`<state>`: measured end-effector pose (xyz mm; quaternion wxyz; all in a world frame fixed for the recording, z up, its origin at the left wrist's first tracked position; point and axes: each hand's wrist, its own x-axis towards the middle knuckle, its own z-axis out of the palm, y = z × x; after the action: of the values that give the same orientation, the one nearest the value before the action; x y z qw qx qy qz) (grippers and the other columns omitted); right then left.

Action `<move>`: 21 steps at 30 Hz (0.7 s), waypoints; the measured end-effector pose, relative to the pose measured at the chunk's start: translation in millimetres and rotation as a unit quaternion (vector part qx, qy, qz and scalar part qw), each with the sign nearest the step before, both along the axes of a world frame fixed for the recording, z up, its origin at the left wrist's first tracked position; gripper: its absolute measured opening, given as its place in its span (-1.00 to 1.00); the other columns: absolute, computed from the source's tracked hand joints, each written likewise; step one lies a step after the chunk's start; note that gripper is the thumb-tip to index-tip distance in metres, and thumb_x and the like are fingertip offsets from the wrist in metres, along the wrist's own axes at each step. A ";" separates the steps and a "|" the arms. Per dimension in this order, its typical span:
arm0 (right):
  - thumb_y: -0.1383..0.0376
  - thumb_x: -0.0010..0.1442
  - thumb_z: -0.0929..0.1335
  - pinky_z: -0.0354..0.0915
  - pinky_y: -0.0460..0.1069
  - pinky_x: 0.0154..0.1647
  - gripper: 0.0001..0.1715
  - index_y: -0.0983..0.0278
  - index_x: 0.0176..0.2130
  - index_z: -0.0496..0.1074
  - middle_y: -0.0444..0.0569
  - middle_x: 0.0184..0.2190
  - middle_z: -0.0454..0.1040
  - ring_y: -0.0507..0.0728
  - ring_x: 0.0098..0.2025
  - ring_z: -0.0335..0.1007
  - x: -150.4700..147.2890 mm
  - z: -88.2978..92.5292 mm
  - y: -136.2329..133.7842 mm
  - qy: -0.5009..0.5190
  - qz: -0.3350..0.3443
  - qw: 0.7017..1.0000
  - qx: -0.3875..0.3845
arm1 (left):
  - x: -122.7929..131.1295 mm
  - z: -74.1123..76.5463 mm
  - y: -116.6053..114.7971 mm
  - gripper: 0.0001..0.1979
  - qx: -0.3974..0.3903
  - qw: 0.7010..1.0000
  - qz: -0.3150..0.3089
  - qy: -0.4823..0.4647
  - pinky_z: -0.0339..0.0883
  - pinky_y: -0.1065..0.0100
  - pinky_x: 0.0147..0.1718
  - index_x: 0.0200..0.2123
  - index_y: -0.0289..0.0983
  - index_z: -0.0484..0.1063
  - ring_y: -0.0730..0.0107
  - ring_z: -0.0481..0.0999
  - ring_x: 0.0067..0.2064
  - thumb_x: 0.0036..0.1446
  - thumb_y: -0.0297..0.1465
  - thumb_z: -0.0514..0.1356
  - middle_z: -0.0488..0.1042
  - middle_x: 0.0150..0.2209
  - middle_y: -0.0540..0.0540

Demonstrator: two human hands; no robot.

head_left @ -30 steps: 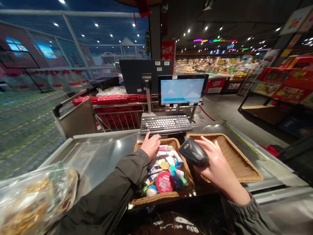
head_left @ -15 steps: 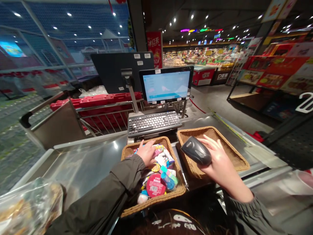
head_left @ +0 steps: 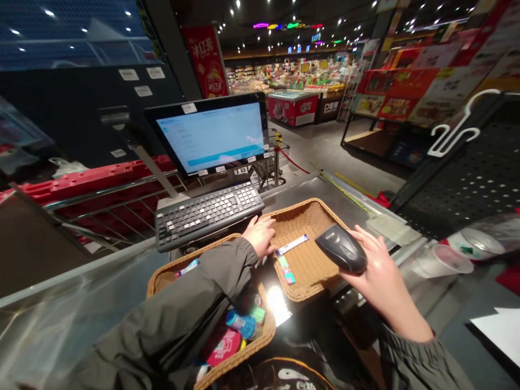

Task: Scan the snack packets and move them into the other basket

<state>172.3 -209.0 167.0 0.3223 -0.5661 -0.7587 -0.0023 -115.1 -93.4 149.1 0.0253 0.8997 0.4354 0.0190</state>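
Note:
My right hand (head_left: 376, 265) is wrapped round a black barcode scanner (head_left: 341, 249), held over the right side of a wicker basket (head_left: 312, 208). At that basket's left rim is my left hand (head_left: 260, 236), palm down, fingers apart, with nothing visible in it. Just beyond its fingertips a slim white stick packet (head_left: 293, 245) and a small green-and-pink packet (head_left: 286, 271) lie in the basket. My left sleeve covers much of a second wicker basket (head_left: 266, 330). Inside that one show a blue-capped container (head_left: 241, 323), a red round-lidded tub (head_left: 225, 346) and other small goods.
A keyboard (head_left: 211, 211) and a lit monitor (head_left: 215, 135) stand behind the baskets. Metal counter (head_left: 101, 287) extends to the left. At right are plastic cups (head_left: 442, 260), white paper (head_left: 499, 330) and a white hanger (head_left: 450, 130) on a black rack.
My left hand has gone from among the goods in the left basket to the right basket's rim. Two small packets now show in the right basket. My view has turned right.

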 end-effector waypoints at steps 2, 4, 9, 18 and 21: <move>0.20 0.08 0.37 -0.05 0.53 0.27 -0.58 0.23 -0.04 0.40 0.18 0.09 0.40 0.48 0.28 0.17 10.0 -4.6 0.0 0.002 -0.011 1.000 -0.005 | 28.6 -13.8 18.7 -0.72 -0.020 0.999 -0.008 0.026 -0.06 -0.16 0.31 -0.18 -0.24 0.54 0.01 0.17 0.34 0.05 -0.23 0.32 0.30 0.26 -0.24; 0.19 0.09 0.37 -0.06 0.52 0.28 -0.57 0.21 -0.02 0.40 0.16 0.09 0.41 0.47 0.28 0.17 18.4 -7.6 0.7 0.003 -0.020 1.000 -0.013 | 54.7 -30.0 35.8 -0.72 -0.041 0.998 -0.024 0.050 -0.06 -0.11 0.32 -0.11 -0.23 0.53 0.05 0.15 0.35 0.12 -0.26 0.26 0.28 0.28 -0.21; 0.20 0.12 0.37 -0.09 0.53 0.30 -0.53 0.16 0.04 0.33 0.11 0.12 0.39 0.44 0.32 0.12 33.1 -9.8 4.6 0.013 -0.028 0.999 -0.039 | 108.7 -70.5 75.8 -0.74 -0.076 0.990 -0.077 0.092 -0.03 -0.01 0.30 -0.06 -0.12 0.53 0.18 0.21 0.30 0.20 -0.38 0.16 0.34 0.24 -0.09; 0.20 0.11 0.40 -0.12 0.48 0.35 -0.39 0.15 0.14 0.26 0.09 0.16 0.36 0.42 0.34 0.08 49.3 -14.0 16.9 0.029 -0.038 0.997 -0.066 | 167.6 -138.6 98.4 -0.65 -0.075 0.985 -0.007 0.158 -0.07 -0.08 0.26 -0.03 -0.35 0.55 -0.02 0.21 0.26 0.25 -0.42 0.04 0.39 0.15 -0.37; 0.17 0.12 0.40 -0.11 0.48 0.34 -0.37 0.16 0.16 0.26 0.10 0.17 0.36 0.43 0.34 0.08 54.8 -16.5 20.6 0.028 -0.039 0.996 -0.074 | 175.5 -158.9 92.8 -0.60 -0.080 0.984 -0.007 0.157 -0.08 -0.04 0.27 0.06 -0.37 0.50 -0.01 0.12 0.33 0.28 -0.46 -0.01 0.30 0.25 -0.36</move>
<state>227.1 -188.4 150.5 0.3006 -0.6173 -0.7248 0.0573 60.4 -0.5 -9.8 0.0282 0.8895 0.4281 -0.1575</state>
